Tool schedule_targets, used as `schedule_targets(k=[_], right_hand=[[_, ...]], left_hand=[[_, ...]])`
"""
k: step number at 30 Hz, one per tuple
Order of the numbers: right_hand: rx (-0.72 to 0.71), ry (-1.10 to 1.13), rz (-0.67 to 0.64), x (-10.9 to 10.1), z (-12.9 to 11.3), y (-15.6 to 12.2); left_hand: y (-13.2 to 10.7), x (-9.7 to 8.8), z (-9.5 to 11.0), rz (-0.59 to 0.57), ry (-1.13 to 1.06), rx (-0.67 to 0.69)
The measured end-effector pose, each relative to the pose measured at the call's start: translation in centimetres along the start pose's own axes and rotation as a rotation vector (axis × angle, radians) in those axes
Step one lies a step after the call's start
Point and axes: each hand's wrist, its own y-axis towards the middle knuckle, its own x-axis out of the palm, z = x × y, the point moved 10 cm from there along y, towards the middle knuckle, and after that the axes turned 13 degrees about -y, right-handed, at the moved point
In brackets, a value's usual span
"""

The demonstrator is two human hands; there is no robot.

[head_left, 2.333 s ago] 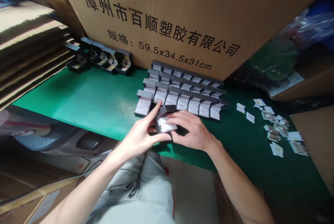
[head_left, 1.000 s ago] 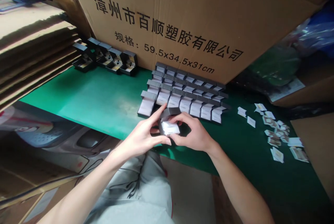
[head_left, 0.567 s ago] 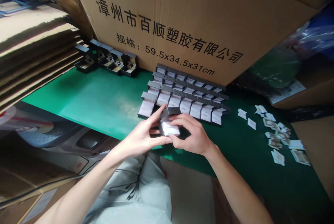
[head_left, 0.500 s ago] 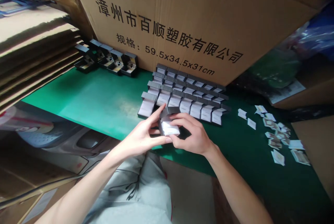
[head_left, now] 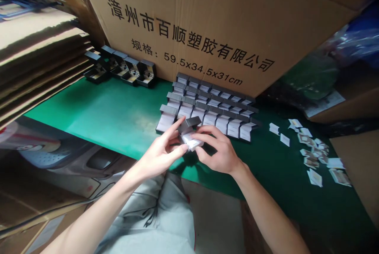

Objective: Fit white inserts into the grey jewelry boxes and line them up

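Note:
Both hands hold one small dark grey hinged box (head_left: 189, 133) with a white insert, just above the near edge of the green mat (head_left: 112, 114). My left hand (head_left: 161, 153) pinches its left side, with the forefinger reaching up to the lid. My right hand (head_left: 217, 149) grips its right side, fingers curled over the white insert. Just behind them stand rows of open grey boxes with white inserts (head_left: 210, 108), packed side by side.
A large printed cardboard carton (head_left: 222, 21) stands behind the mat. Several empty open black boxes (head_left: 121, 68) sit at the back left beside stacked flat cardboard (head_left: 35, 56). Loose white cards (head_left: 314, 147) lie scattered on the right.
The held box has risen slightly and tilted. My right fingers have shifted over the white insert. Both hands stay on the box throughout.

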Motion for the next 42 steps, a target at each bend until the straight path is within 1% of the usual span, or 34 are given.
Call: schedule_targets(k=[3,9,16,20,23,30,37,39,42], right_hand=[[0.007,0.000,0.000,0.0,0.0,0.0],[0.070,0.121,-0.031,0.7,0.7,-0.4],[0.164,0.114,0.065,0.1,1.5,-0.4],[0.194,0.126,0.032,0.6,1.6,-0.4],[0.204,0.111,0.026,0.8,1.6,-0.4],[0.142,0.082,0.055,0.3,1.1,-0.3],[0.064,0.039,0.073,-0.1,0.4,0.0],[0.057,0.045,0.078,-0.1,0.3,0.0],[0.071,0.051,0.049,0.2,0.6,0.0]], left_hand=[[0.0,-0.3,-0.1,0.029,-0.003,0.017],[-0.2,-0.2,0.4,0.033,-0.044,0.067],[-0.3,-0.3,0.9,0.077,-0.037,0.071],[-0.2,-0.2,1.4,0.067,-0.033,0.110],[-0.3,-0.2,1.3,0.062,-0.038,0.125],[-0.3,-0.2,0.6,0.054,-0.104,0.094],[-0.3,0.0,0.9,0.037,-0.095,0.111],[-0.4,0.1,0.9,0.029,-0.095,0.110],[-0.5,0.2,0.9,0.019,-0.087,0.108]])
